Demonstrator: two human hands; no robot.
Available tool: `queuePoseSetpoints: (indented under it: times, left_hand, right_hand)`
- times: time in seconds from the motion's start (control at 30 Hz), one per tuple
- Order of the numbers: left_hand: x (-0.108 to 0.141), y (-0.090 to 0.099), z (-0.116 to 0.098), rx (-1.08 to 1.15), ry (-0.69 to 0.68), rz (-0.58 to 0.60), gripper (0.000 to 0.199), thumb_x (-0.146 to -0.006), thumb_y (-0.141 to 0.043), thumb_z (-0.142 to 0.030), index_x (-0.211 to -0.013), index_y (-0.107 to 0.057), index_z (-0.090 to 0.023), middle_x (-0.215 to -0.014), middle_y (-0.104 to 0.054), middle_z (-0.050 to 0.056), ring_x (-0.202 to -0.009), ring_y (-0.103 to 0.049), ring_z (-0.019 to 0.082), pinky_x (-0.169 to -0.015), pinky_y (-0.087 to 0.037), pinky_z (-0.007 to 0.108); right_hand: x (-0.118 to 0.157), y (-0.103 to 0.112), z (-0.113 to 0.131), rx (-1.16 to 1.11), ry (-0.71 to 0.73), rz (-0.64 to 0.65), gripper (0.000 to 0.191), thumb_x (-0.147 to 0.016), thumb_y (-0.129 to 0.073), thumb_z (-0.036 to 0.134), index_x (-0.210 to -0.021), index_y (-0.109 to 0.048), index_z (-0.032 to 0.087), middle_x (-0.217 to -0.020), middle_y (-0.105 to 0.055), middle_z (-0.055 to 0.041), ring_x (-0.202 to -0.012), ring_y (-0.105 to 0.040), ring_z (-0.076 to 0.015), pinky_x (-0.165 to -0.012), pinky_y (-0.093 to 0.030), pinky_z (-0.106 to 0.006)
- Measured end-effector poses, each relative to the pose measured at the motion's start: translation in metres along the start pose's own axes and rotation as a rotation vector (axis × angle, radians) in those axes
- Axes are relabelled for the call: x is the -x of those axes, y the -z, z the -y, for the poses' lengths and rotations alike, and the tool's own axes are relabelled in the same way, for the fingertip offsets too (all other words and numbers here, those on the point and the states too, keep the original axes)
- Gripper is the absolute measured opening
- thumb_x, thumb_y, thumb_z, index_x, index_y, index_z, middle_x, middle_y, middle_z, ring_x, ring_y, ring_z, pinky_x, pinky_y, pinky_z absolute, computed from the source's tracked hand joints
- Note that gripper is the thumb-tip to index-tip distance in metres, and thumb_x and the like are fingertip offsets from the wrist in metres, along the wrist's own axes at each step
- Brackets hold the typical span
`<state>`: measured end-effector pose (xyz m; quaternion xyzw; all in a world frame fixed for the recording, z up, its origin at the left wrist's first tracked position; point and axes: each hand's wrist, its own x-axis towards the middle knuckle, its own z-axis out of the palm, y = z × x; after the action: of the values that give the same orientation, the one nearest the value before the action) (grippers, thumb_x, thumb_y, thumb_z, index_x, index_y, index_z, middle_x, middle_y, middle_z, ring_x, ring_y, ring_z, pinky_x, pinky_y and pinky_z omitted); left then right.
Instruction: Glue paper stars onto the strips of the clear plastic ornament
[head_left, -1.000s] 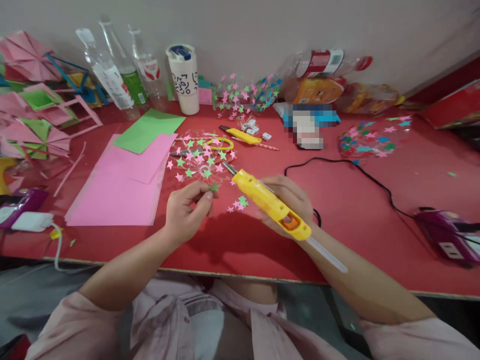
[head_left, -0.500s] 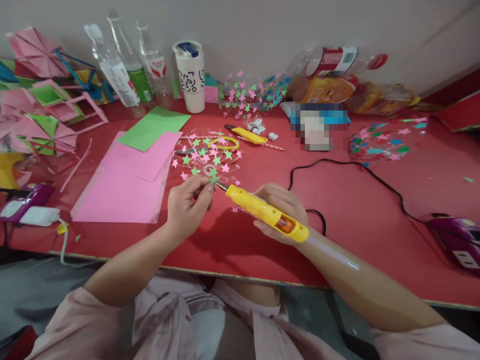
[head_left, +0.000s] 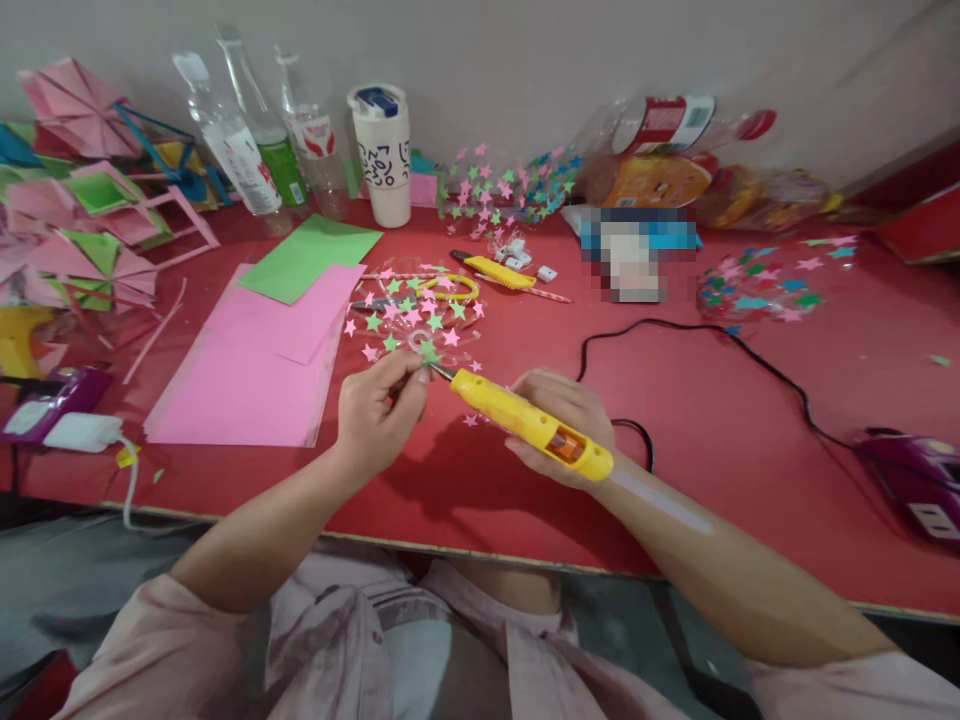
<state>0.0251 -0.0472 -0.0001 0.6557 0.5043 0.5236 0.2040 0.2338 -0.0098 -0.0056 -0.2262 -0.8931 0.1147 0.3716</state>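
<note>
My right hand (head_left: 562, 410) is wrapped round a yellow hot glue gun (head_left: 517, 415), with a clear glue stick (head_left: 660, 503) coming out of its back end. The gun's metal nozzle points left, close against a green paper star (head_left: 428, 351). Pinched between thumb and forefinger, that star is in my left hand (head_left: 381, 410). Just behind it lies a clear plastic piece (head_left: 415, 318) dotted with pink and green stars. Through and behind this piece, scissors with a yellow handle (head_left: 461, 288) partly show.
Pink sheets (head_left: 247, 370) and a green sheet (head_left: 311, 258) lie to the left. Behind are a yellow utility knife (head_left: 499, 270), a white tumbler (head_left: 381, 160) and plastic bottles (head_left: 240, 165). A black cord (head_left: 690, 324) runs right to a purple power strip (head_left: 911, 480).
Both hands stay nearly still. The green star and the gun's nozzle keep close together; the view has shifted very slightly.
</note>
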Motion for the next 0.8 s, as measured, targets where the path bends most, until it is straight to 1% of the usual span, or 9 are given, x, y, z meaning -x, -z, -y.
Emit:
queuePoseSetpoints:
  times: [0.17,0.33,0.57,0.8]
  left_hand:
    - [-0.0005,0.0005,0.0015,-0.093,-0.083,-0.025,0.018,-0.083,-0.048,-0.016,-0.065,-0.052,-0.018,-0.048,-0.050,-0.005,-0.043,-0.045,0.005,-0.046,-0.036,0.017]
    - [-0.0008,0.0007,0.0037,-0.137,-0.144,-0.039,0.017,-0.083,-0.048,-0.015,-0.066,-0.053,-0.018,-0.048,-0.051,-0.006,-0.043,-0.045,0.005,-0.045,-0.036,0.017]
    - [-0.0009,0.0002,0.0049,-0.119,-0.144,-0.034,0.016,-0.083,-0.048,-0.014,-0.068,-0.054,-0.018,-0.049,-0.050,-0.006,-0.043,-0.045,0.005,-0.045,-0.036,0.017]
    - [-0.0015,0.0003,0.0047,-0.134,-0.158,-0.039,0.017,-0.082,-0.048,-0.013,-0.067,-0.053,-0.018,-0.050,-0.051,-0.006,-0.043,-0.045,0.005,-0.045,-0.036,0.017]
  right_hand:
    - [0.0008,-0.0004,-0.0006,-0.018,0.008,-0.012,0.025,-0.087,-0.049,0.042,-0.071,-0.039,0.024,-0.062,-0.048,-0.0004,-0.057,-0.047,-0.0154,-0.052,-0.038,-0.031]
    - [0.0015,-0.0008,-0.0012,-0.006,0.015,-0.019,0.026,-0.088,-0.048,0.042,-0.072,-0.039,0.024,-0.062,-0.048,-0.0007,-0.057,-0.046,-0.0152,-0.052,-0.038,-0.031]
    - [0.0016,-0.0012,-0.0023,-0.006,0.026,-0.027,0.027,-0.088,-0.048,0.044,-0.072,-0.038,0.024,-0.062,-0.047,-0.0004,-0.055,-0.045,-0.0153,-0.051,-0.036,-0.031]
    - [0.0020,-0.0010,-0.0009,-0.005,-0.005,-0.011,0.029,-0.088,-0.047,0.046,-0.071,-0.037,0.025,-0.060,-0.046,-0.0002,-0.054,-0.042,-0.0152,-0.050,-0.035,-0.031]
